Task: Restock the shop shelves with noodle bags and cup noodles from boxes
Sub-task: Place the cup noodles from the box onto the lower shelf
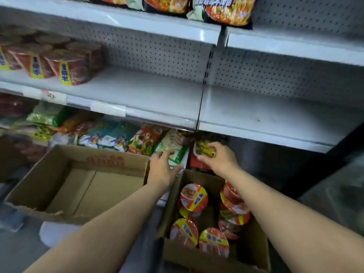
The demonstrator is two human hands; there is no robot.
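Observation:
My right hand (pixel 218 158) grips a dark noodle pack with yellow print (pixel 203 149) at the lower shelf, just under the middle shelf's front edge. My left hand (pixel 162 167) rests with spread fingers on a pale green noodle bag (pixel 171 147) at the right end of a row of bags on that lower shelf. Below my hands stands an open cardboard box (pixel 254 251) holding several red and yellow cup noodles (pixel 194 198). An empty open cardboard box (pixel 65 160) sits to its left.
The white middle shelf (pixel 157 99) has red cup noodles (pixel 71 69) at its far left and bare room across the middle and right. Orange noodle bags (pixel 228 10) lie on the top shelf. A row of mixed bags (pixel 118 134) fills the lower shelf.

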